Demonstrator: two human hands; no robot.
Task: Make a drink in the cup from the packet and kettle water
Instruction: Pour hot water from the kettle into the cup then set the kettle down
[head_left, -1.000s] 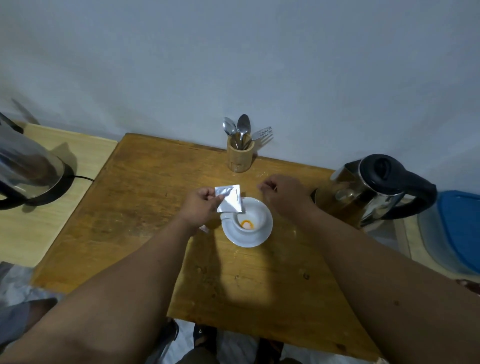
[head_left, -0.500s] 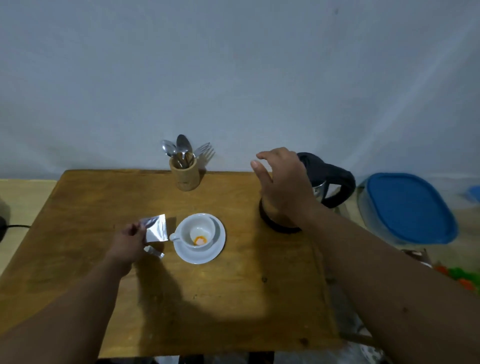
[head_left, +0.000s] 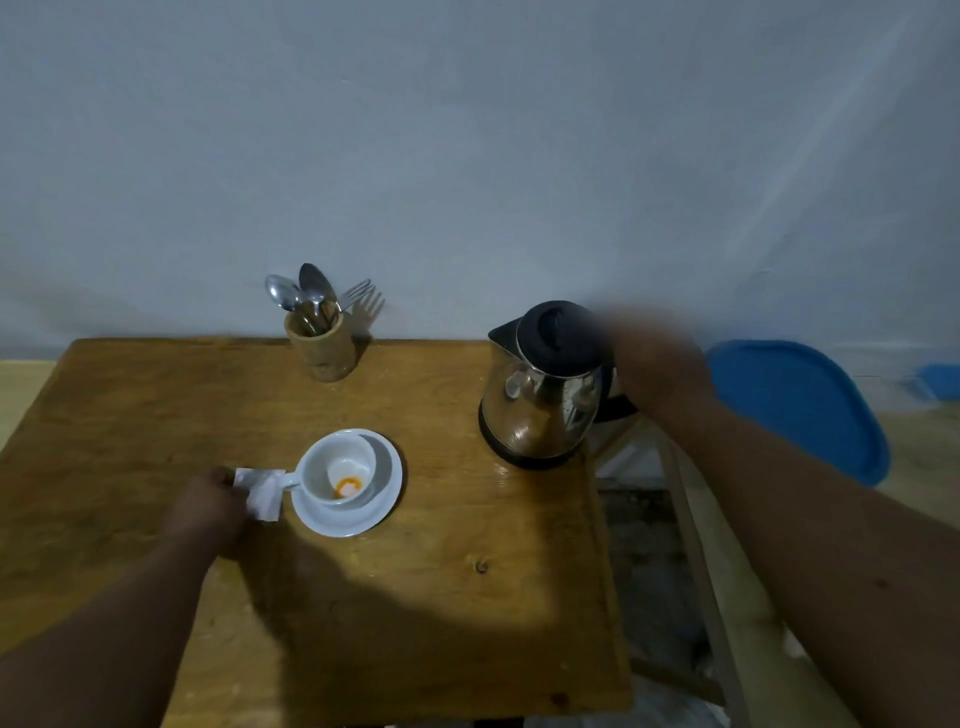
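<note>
Setting: wooden desk (head_left: 415, 597) against a plain grey wall, a wooden holder of spoons and a fork (head_left: 318, 343) at its back edge, a blue lid (head_left: 800, 405) off to the right.
Cup: white cup (head_left: 340, 470) upright on its saucer (head_left: 363, 514) near the middle of the desk, with a small orange and white heap of powder at the bottom; no water in it yet.
Packet: silvery packet (head_left: 262, 491) just left of the cup's handle, low over the desk and no longer tipped above the cup as it was a second ago.
Left hand: left hand (head_left: 208, 512) pinches the packet by its left edge, fingers closed on it.
Kettle: steel kettle (head_left: 543, 389) with a black lid stands on the desk's right edge, well apart from the cup.
Right hand: right hand (head_left: 657, 364) has swung from beside the cup round to the kettle's handle side; it is motion-blurred, so I cannot tell whether it has closed on the handle.
Meaning: powder seems done; pouring the water looks next, with the kettle yet to be lifted.
</note>
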